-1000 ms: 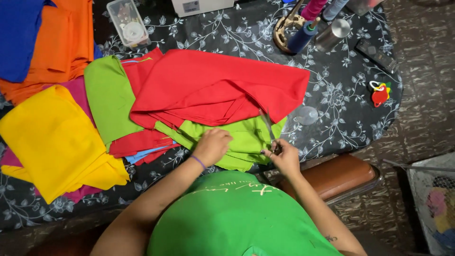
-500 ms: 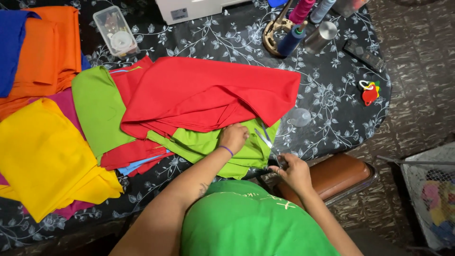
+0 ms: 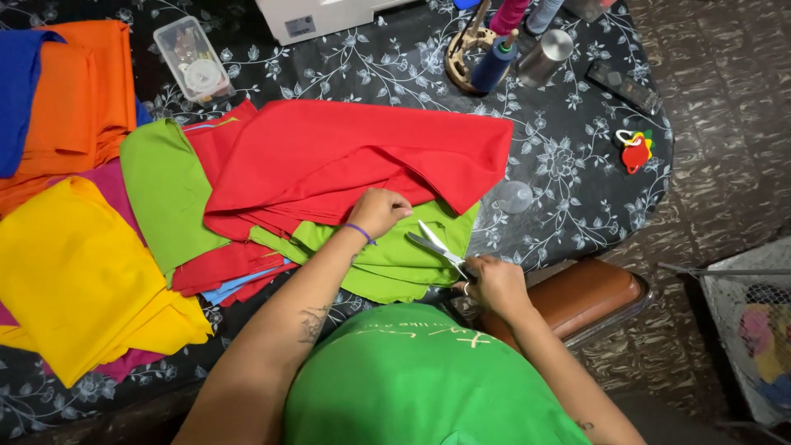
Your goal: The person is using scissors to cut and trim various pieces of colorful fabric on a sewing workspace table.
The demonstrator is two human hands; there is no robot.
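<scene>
- Since half a second ago, both hands sit further right on the cloth, and the scissors [image 3: 437, 245], then hidden in my fist, now show their blades spread.
- Head view: my right hand [image 3: 493, 282] is closed around the scissor handles at the table's near edge, blades pointing up-left over the green cloth [image 3: 395, 259].
- My left hand [image 3: 379, 211] presses down with curled fingers where the red cloth [image 3: 346, 161] overlaps the green one; whether it pinches a fold, I cannot tell.
- The blade tips lie just beside my left hand, above the green cloth.
- The green cloth lies at the near edge of the table [image 3: 568, 156], half under the red.
- Left of it lie a second green piece, yellow cloth [image 3: 78, 272], orange cloth [image 3: 78, 91] and blue cloth [image 3: 21, 91].
- At the far side stand a clear box [image 3: 191, 59], a blue thread cone [image 3: 494, 64] and a metal cup [image 3: 548, 53].
- A brown stool [image 3: 589, 297] stands just right of my right arm.
</scene>
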